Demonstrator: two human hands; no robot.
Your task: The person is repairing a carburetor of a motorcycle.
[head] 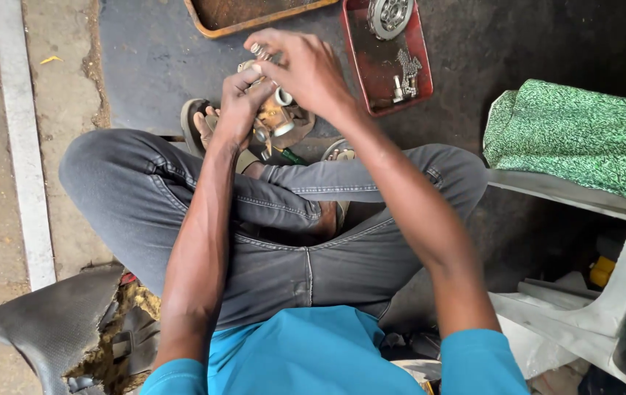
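A small metal carburettor-like part, brass and silver, is held up over my crossed legs. My left hand grips its left side with the fingers curled around it. My right hand reaches across from the right and pinches a small piece at the top of the part. The fingers hide much of the part. A green-handled tool lies just below it, by my sandalled foot.
A red tray with a round bearing-like piece and small metal parts lies ahead on the dark mat. An orange-rimmed tray sits at the top. A white chair with green cloth stands right. Torn seat foam lies lower left.
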